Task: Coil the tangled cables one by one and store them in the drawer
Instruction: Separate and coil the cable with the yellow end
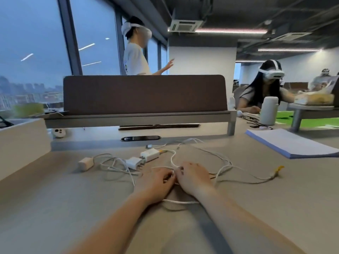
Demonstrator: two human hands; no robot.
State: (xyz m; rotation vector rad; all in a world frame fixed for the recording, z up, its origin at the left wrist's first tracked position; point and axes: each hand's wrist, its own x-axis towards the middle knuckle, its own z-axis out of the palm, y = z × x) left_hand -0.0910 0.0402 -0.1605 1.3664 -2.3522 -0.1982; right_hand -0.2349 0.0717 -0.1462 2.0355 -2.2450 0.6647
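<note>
Thin white tangled cable (172, 159) is pinched by curled fingers of left hand (156, 182) & right hand (194, 178), white plastic chargers (149, 155) at 11 o'clock; untangling judged underway, coiling req'd next.

The cable (172, 160) vanishes under the left hand (156, 182) and right hand (194, 177), whose curled fingertips are mostly hidden. In the tangle (117, 165), which strand joins which charger (149, 154) is too blurred to tell. The right edge cuts off the paper stack (293, 143).
</note>
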